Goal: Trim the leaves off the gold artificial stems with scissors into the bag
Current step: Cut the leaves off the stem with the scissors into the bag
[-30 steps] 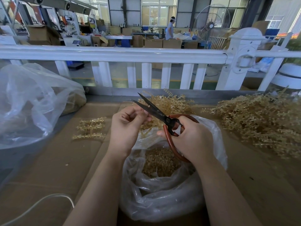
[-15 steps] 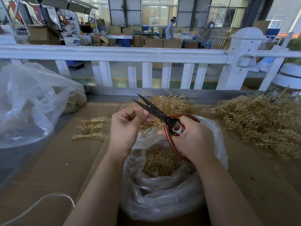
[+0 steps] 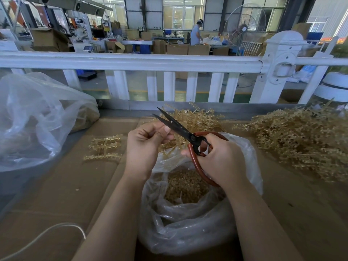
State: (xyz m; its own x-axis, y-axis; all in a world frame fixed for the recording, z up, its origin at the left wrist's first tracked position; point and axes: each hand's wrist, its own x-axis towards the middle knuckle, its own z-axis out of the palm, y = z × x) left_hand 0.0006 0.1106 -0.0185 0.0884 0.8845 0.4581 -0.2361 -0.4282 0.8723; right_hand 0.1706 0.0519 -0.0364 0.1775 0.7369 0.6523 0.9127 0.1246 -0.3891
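Black-bladed scissors with red loop handles [image 3: 185,135]: long axis diagonal, tips at 10 o'clock, blades slightly parted, above the clear plastic bag of gold trimmings [image 3: 188,219]. Right hand [image 3: 220,159] curled through the handles. Left hand [image 3: 146,147] pinches a thin gold stem [image 3: 170,152] beside the blades. Untrimmed gold stem pile [image 3: 301,140] at 3 o'clock.

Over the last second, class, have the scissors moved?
No. The scissors keep their blade tips just below the white fence, over the bag.
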